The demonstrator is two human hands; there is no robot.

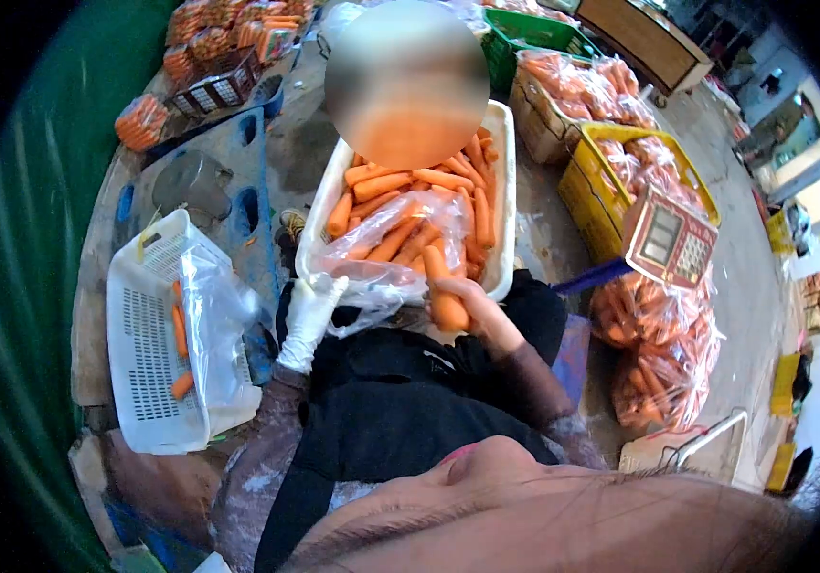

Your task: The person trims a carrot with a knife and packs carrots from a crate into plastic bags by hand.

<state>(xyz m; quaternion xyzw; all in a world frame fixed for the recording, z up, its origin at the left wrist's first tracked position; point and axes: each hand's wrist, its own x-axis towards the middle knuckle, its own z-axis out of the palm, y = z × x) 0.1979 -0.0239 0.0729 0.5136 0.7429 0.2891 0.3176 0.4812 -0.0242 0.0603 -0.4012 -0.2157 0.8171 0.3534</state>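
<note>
My left hand (308,323), in a white glove, closes on the edge of a clear plastic bag (352,256). Several carrots show in and under the bag, which lies over the near part of a white tub (308,229). Bare and wrapped round a thick carrot (439,272), my right hand (475,313) is at the tub's near right corner, beside the bag. Whether a second carrot is in that grip, I cannot tell. Loose carrots (378,185) fill the rest of the tub. A blurred patch hides its far end.
To the left, a white basket (147,334) holds a few carrots and plastic film, by a blue pallet (238,143). At right are a scale (670,234), a yellow crate (586,205) and bagged carrots (663,382). A green crate (498,53) stands behind.
</note>
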